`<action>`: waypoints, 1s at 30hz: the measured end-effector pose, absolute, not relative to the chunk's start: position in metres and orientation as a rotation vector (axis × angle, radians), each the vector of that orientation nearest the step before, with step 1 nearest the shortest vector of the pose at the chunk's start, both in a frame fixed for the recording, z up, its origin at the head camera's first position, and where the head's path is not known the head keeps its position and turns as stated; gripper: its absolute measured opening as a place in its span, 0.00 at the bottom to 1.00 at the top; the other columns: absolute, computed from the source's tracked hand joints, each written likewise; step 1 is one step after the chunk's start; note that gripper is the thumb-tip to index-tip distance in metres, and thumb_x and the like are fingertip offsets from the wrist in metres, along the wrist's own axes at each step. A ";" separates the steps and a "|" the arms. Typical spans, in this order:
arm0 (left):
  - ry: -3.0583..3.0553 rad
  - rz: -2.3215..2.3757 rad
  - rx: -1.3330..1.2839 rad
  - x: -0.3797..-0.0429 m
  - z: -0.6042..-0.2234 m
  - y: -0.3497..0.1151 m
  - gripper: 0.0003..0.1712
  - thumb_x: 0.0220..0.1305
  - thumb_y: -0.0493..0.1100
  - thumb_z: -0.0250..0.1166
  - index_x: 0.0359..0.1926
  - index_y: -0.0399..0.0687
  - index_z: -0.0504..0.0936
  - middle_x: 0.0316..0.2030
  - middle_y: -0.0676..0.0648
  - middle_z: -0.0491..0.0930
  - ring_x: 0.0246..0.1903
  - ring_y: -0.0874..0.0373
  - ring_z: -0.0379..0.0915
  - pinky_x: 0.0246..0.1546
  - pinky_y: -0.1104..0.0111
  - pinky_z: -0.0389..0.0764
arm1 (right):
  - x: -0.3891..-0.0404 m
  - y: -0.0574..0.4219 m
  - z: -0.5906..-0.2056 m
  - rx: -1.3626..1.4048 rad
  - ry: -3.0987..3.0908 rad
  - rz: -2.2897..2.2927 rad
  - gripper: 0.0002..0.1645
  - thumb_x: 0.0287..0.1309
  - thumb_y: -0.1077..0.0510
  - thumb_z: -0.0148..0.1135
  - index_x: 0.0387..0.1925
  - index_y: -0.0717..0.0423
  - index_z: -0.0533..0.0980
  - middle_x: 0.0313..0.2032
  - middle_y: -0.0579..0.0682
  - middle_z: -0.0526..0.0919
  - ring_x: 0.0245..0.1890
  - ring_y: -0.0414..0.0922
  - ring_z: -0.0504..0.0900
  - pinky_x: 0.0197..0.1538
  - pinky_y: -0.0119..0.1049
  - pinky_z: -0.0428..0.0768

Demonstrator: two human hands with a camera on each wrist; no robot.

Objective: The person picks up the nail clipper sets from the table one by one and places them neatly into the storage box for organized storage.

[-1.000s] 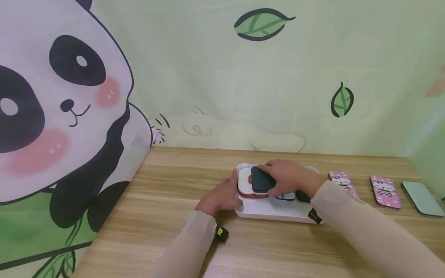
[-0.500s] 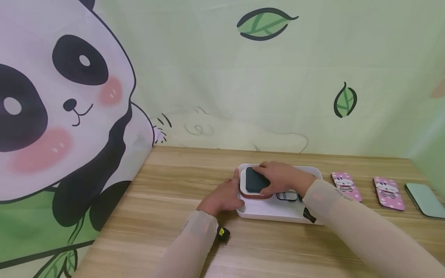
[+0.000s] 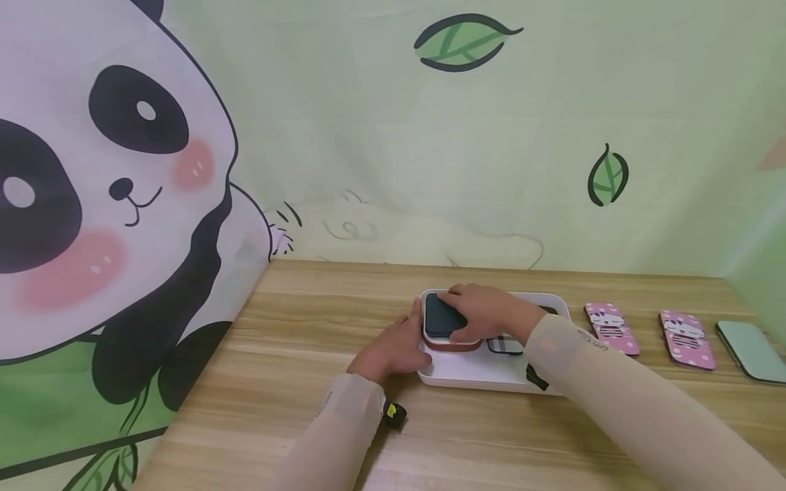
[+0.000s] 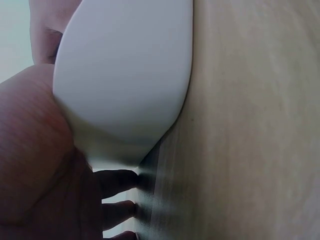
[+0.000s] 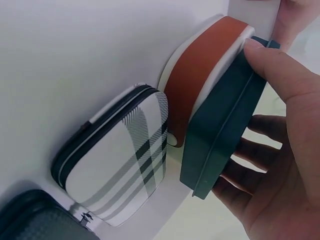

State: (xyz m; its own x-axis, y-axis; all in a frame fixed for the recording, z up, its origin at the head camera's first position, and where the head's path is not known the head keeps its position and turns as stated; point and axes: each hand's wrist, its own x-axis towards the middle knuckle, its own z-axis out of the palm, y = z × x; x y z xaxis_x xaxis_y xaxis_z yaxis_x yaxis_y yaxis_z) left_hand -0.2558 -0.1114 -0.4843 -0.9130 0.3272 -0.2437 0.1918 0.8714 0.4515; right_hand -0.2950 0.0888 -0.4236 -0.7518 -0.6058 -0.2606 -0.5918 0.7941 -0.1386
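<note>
In the head view my right hand point(image 3: 491, 312) holds a dark teal flat case point(image 3: 441, 316) by its edges, thumb on the near side and fingers on the far one. The case lies over a rounded orange-and-white case point(image 3: 451, 346) at the left end of a white tray point(image 3: 463, 375). The right wrist view shows the teal case point(image 5: 225, 117) flat against the white face of the orange-and-white case point(image 5: 197, 67). My left hand point(image 3: 393, 346) grips the tray's left end, thumb at the near corner; its wall point(image 4: 125, 65) fills the left wrist view.
Beside the stacked cases stands a plaid zip pouch point(image 5: 120, 165), with a black textured case point(image 5: 37, 215) past it in the tray. Right of the tray lie two pink patterned cases point(image 3: 610, 329) and a mint green one point(image 3: 750, 351). A panda-print cloth point(image 3: 368, 136) backs the wooden table point(image 3: 331, 307).
My right hand has carried the teal case leftward, from partly over the orange-and-white case to squarely over it. My left hand has stayed at the tray's end.
</note>
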 end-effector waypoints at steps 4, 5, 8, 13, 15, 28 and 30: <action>2.733 0.617 0.400 -0.256 -0.485 -0.111 0.64 0.56 0.51 0.65 0.80 0.48 0.30 0.78 0.48 0.52 0.75 0.50 0.52 0.73 0.57 0.60 | -0.295 0.088 -0.425 -0.920 2.706 -0.056 0.52 0.57 0.35 0.66 0.77 0.49 0.59 0.72 0.57 0.65 0.66 0.54 0.71 0.66 0.52 0.71; 2.733 0.618 0.398 -0.256 -0.484 -0.110 0.64 0.56 0.51 0.65 0.80 0.48 0.31 0.78 0.47 0.53 0.75 0.50 0.52 0.73 0.57 0.60 | -0.295 0.088 -0.425 -0.918 2.707 -0.055 0.52 0.57 0.35 0.66 0.77 0.49 0.59 0.72 0.57 0.65 0.66 0.54 0.71 0.66 0.53 0.71; 2.724 0.629 0.386 -0.255 -0.483 -0.110 0.64 0.56 0.50 0.66 0.80 0.48 0.31 0.78 0.47 0.53 0.75 0.49 0.52 0.73 0.56 0.60 | -0.294 0.088 -0.425 -0.899 2.703 -0.057 0.52 0.57 0.34 0.66 0.77 0.49 0.59 0.72 0.57 0.64 0.67 0.55 0.70 0.67 0.54 0.70; 2.718 0.620 0.381 -0.254 -0.482 -0.110 0.64 0.56 0.50 0.65 0.80 0.48 0.30 0.78 0.47 0.53 0.76 0.49 0.51 0.73 0.56 0.59 | -0.294 0.087 -0.425 -0.894 2.693 -0.056 0.53 0.58 0.35 0.66 0.77 0.48 0.57 0.73 0.58 0.62 0.69 0.56 0.66 0.69 0.54 0.67; 2.728 0.618 0.390 -0.254 -0.481 -0.111 0.64 0.56 0.50 0.66 0.80 0.47 0.30 0.78 0.46 0.54 0.75 0.49 0.53 0.72 0.57 0.61 | -0.295 0.087 -0.424 -0.916 2.695 -0.049 0.52 0.58 0.35 0.66 0.77 0.48 0.57 0.73 0.58 0.62 0.70 0.56 0.65 0.70 0.54 0.67; 2.764 0.637 0.423 -0.249 -0.477 -0.110 0.64 0.54 0.50 0.66 0.80 0.43 0.34 0.76 0.42 0.58 0.73 0.47 0.57 0.72 0.57 0.62 | -0.295 0.126 -0.407 -0.921 2.719 -0.214 0.51 0.58 0.36 0.67 0.76 0.49 0.59 0.72 0.60 0.63 0.70 0.58 0.66 0.70 0.57 0.66; 2.763 0.639 0.416 -0.249 -0.476 -0.109 0.64 0.54 0.50 0.66 0.80 0.43 0.34 0.76 0.42 0.58 0.74 0.47 0.56 0.72 0.57 0.62 | -0.295 0.135 -0.403 -0.907 2.737 -0.218 0.50 0.58 0.35 0.66 0.76 0.49 0.60 0.72 0.60 0.64 0.70 0.59 0.66 0.70 0.58 0.66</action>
State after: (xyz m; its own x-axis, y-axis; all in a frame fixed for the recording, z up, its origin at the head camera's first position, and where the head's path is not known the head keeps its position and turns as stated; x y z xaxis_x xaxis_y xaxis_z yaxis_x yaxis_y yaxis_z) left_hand -0.2488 -0.1091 -0.4764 -0.9210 0.3350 -0.1987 0.2138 0.8613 0.4610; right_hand -0.2951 0.1349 -0.4033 -0.7754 -0.6031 -0.1872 -0.5658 0.7951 -0.2183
